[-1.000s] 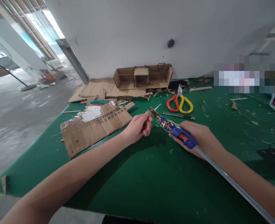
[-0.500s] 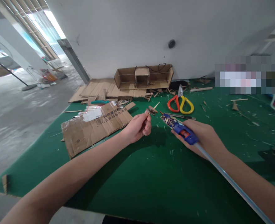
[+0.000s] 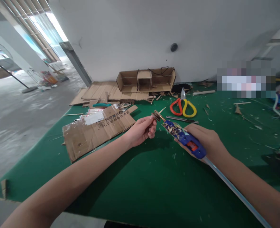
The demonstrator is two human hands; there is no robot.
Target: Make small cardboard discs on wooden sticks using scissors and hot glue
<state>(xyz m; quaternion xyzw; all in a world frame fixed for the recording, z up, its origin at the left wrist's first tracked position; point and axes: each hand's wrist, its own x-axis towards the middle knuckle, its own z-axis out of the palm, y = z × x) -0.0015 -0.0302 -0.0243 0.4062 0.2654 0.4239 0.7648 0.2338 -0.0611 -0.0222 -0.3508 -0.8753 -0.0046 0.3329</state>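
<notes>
While the head camera looks down over the green felt-covered table [image 3: 140, 177], both bare arms reach out above its middle. The left hand [image 3: 141, 130] is closed to a pinch, thumb and fingertips gripping a small brown wooden piece [image 3: 156, 115] held up just beyond the knuckles. The right hand [image 3: 205, 139] is wrapped shut around a blue hot-glue gun with an orange trigger [image 3: 186, 139], its barrel crusted with scraps; the nozzle points far-left and meets the small wooden piece. A long translucent glue stick [image 3: 234, 191] runs out of the back of the gun toward the near right, along the forearm.

To the left of the left hand lies a flat sheet of brown cardboard with black print and a white label [image 3: 98, 126]. Beyond the hands, on the felt, rest red-and-yellow-handled scissors [image 3: 183, 106] and, just near of them, a slim dark utility knife [image 3: 182, 119]. Against the far white wall [image 3: 154, 31] stands a long open cardboard box structure with a smaller square box in its middle [image 3: 146, 79], with flat cardboard sheets [image 3: 102, 90] to its left. Wood slivers and scraps are scattered over the right side of the felt.
</notes>
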